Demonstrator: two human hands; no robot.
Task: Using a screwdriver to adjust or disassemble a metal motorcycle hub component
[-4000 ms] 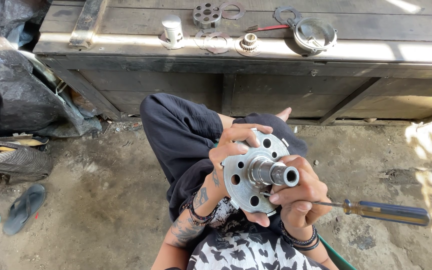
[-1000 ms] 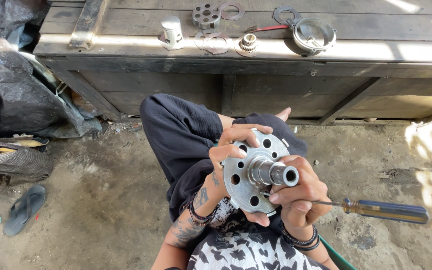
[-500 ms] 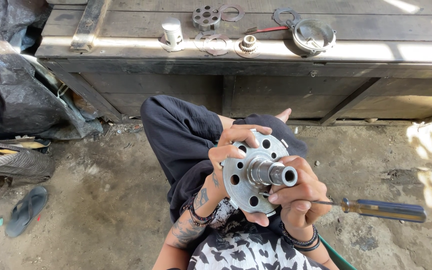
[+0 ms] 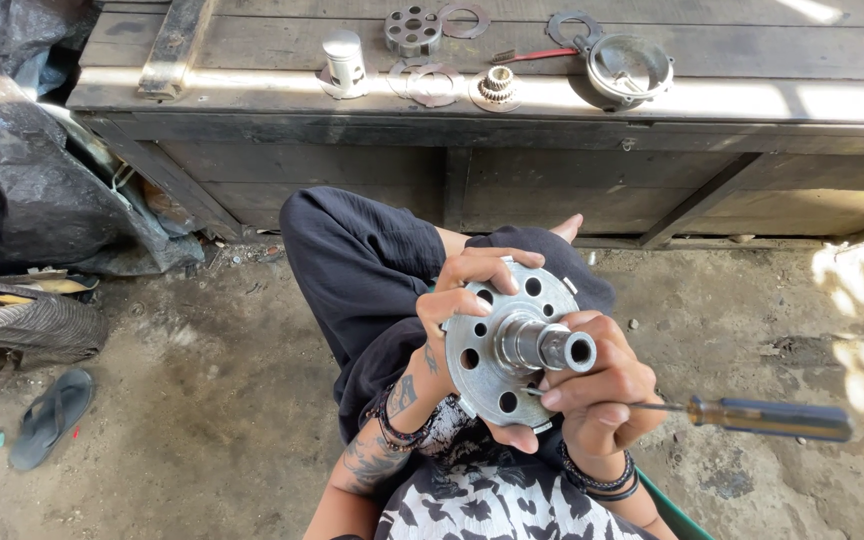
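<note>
I hold a round grey metal hub [image 4: 497,365] with a ring of holes and a hollow shaft sticking up from its middle. My left hand [image 4: 462,290] grips its upper left rim, fingers curled over the edge. My right hand [image 4: 592,385] cups the hub's lower right side and also holds a screwdriver [image 4: 752,415] with a dark amber handle pointing right, its thin blade lying against the disc. The hub hovers over my lap in black trousers.
A dark wooden bench [image 4: 492,110] ahead carries a small piston [image 4: 344,60], a perforated disc [image 4: 410,28], flat rings [image 4: 430,85], a small gear [image 4: 497,85] and a round metal cover [image 4: 627,68]. Black plastic sheeting [image 4: 32,170] and a sandal [image 4: 50,415] lie left on the dirt floor.
</note>
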